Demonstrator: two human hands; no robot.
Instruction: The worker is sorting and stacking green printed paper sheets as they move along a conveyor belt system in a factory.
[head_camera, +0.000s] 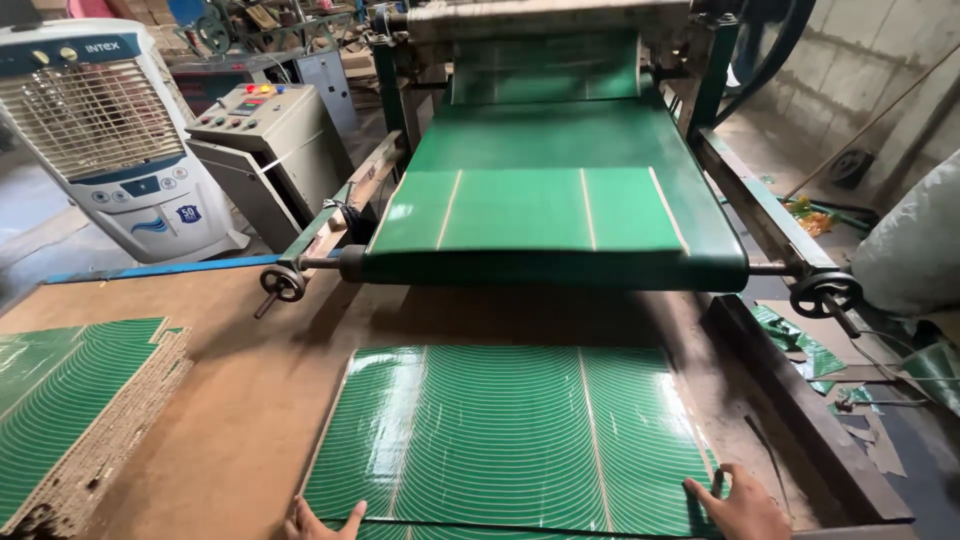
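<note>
Thing: green sheet (510, 435), glossy, printed with curved white lines and two pale fold lines.
Pose: flat, printed side up.
Place: on the brown table (240, 420), just below the conveyor's end.
Contact: both hands touch its near edge.

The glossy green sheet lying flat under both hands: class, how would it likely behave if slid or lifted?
The green sheet shows shiny reflections, so it probably slides easily on the brown table. It lies wide and thin, so it would likely sag if lifted by one edge. The left hand and right hand at both corners suggest two-handed handling.
</note>
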